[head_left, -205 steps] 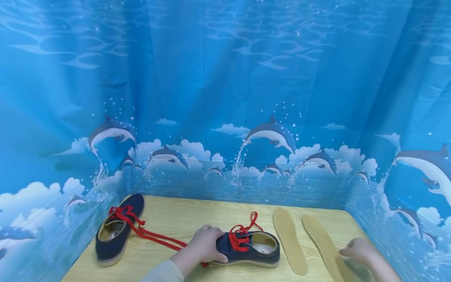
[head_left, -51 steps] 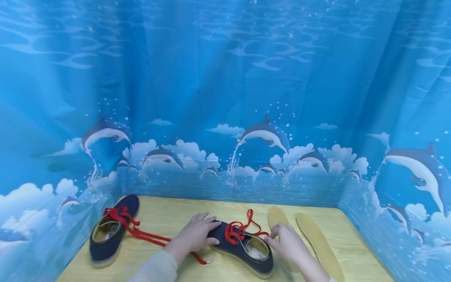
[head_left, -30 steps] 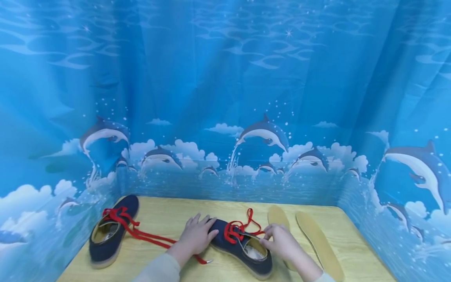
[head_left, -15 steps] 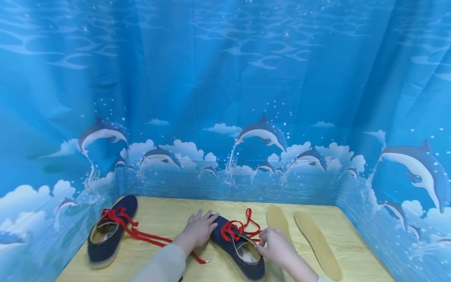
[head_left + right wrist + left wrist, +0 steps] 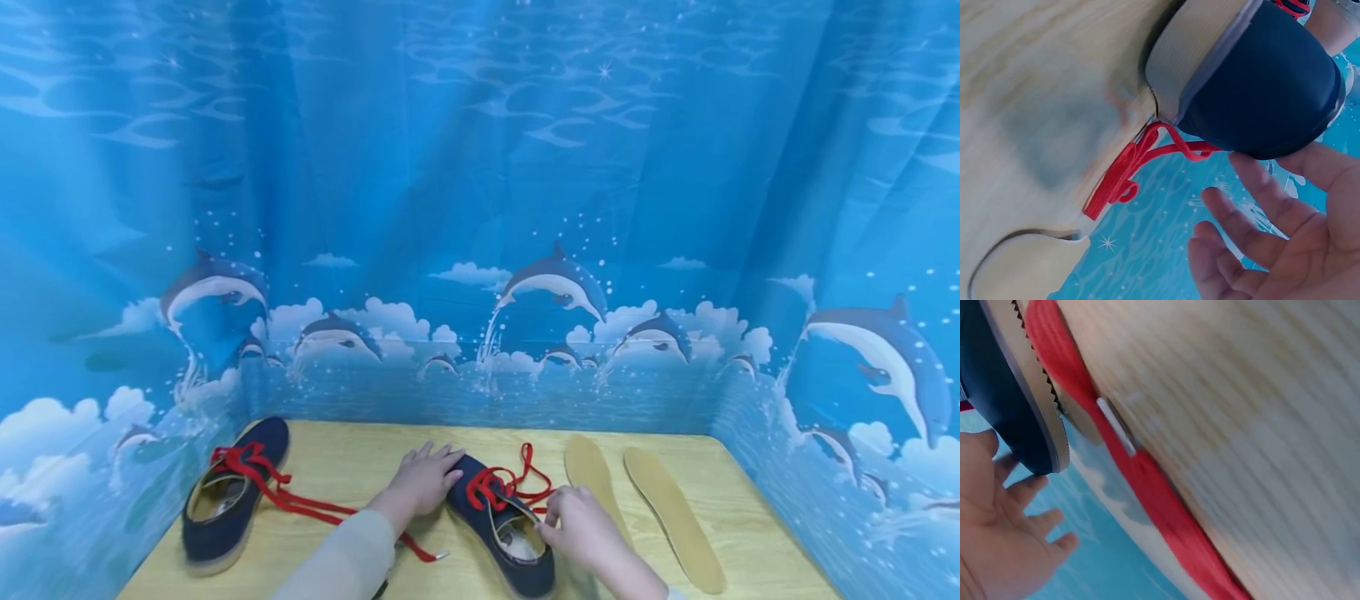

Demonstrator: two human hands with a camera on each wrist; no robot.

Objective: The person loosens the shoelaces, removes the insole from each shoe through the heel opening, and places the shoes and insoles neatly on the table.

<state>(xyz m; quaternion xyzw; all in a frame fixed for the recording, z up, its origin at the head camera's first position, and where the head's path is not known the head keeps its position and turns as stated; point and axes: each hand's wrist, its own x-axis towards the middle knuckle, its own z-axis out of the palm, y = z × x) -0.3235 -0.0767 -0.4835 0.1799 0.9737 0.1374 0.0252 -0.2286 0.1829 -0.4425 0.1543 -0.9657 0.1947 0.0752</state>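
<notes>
A navy canvas shoe (image 5: pixel 474 510) with red laces (image 5: pixel 487 487) lies on the table at a slant, toe pointing away. At its toe, my left hand (image 5: pixel 422 483) rests with fingers fairly straight, touching the toe end. In the left wrist view the fingers are spread beside the shoe's toe (image 5: pixel 1004 394). My right hand (image 5: pixel 588 525) pinches the right rim of the shoe's opening between thumb and index finger. From the right wrist, the thumb and index meet at the edge of the heel (image 5: pixel 1272 87), other fingers loosely bent. A pale lining shows inside.
The matching navy shoe (image 5: pixel 221 529) lies at the left, its long red lace (image 5: pixel 307 504) trailing to the left wrist. Two tan insoles, one left insole (image 5: pixel 588 467) and one right insole (image 5: pixel 675 521), lie right of the shoe. A blue dolphin-print curtain (image 5: pixel 480 208) surrounds the wooden table (image 5: pixel 337 458).
The right hand came from beside the right insole to the shoe's opening. The shoe has turned from sideways to toe-away, its heel swinging toward me. The left hand loosened its grip on the toe.
</notes>
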